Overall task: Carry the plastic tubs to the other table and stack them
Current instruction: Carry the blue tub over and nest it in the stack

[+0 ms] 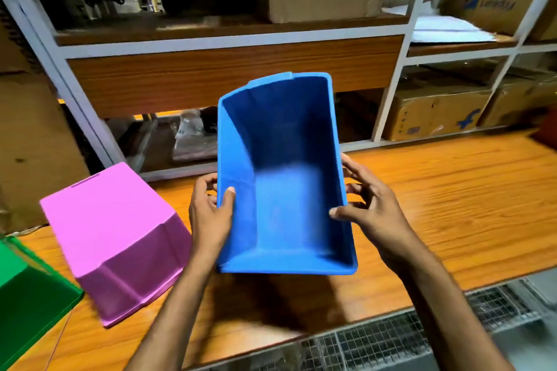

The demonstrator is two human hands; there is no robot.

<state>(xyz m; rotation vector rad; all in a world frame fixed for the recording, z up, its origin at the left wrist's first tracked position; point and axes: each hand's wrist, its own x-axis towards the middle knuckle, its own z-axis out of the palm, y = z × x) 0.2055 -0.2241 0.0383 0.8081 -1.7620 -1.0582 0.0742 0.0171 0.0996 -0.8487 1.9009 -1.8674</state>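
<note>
Gripping the blue tub point(286, 190) between both hands, left hand point(211, 214) and right hand point(370, 208) clasping opposite walls, above wooden table point(452, 190)

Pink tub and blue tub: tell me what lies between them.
In the head view, only the left hand, gripping the blue tub, and bare wooden tabletop separate it from the overturned pink tub.
</note>
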